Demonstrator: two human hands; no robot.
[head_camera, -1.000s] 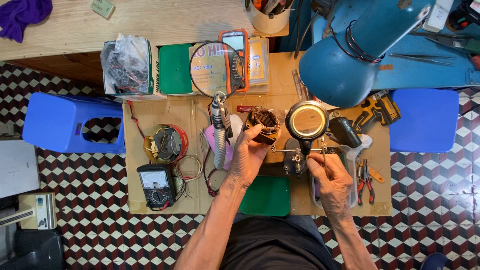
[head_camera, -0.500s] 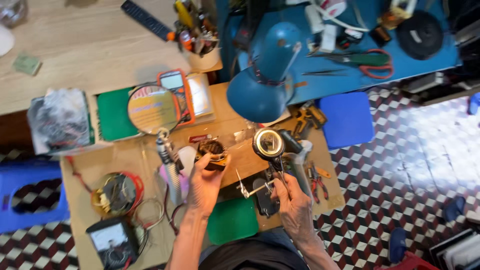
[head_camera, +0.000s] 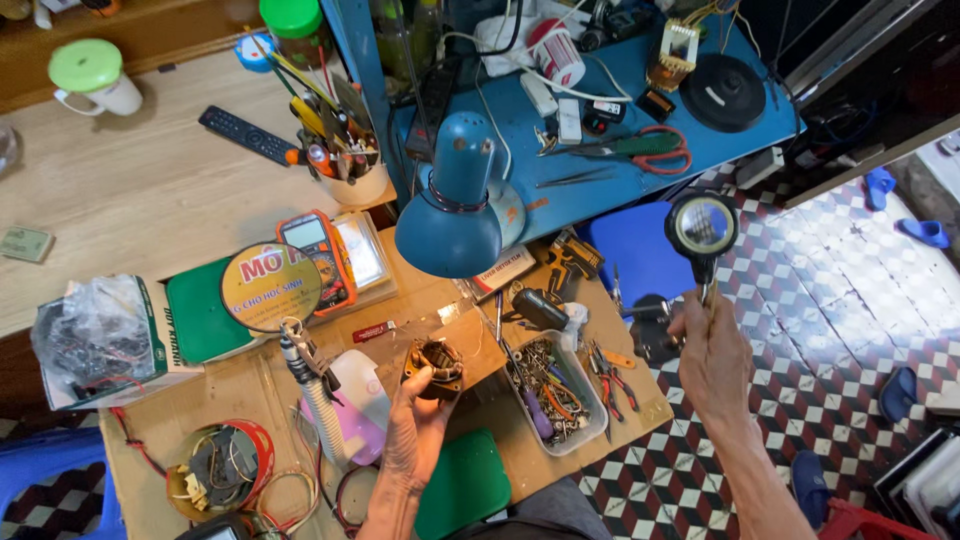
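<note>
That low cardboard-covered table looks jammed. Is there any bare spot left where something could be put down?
The barest patch is cardboard between the round yellow disc, the red wire coil and the white gooseneck. The pale wooden top beyond the remote is also open. Around the parts tray and pliers it is crowded.

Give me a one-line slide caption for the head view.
Left hand holds a copper-wound motor coil over the cluttered bench; right hand lifts a magnifying glass.
</note>
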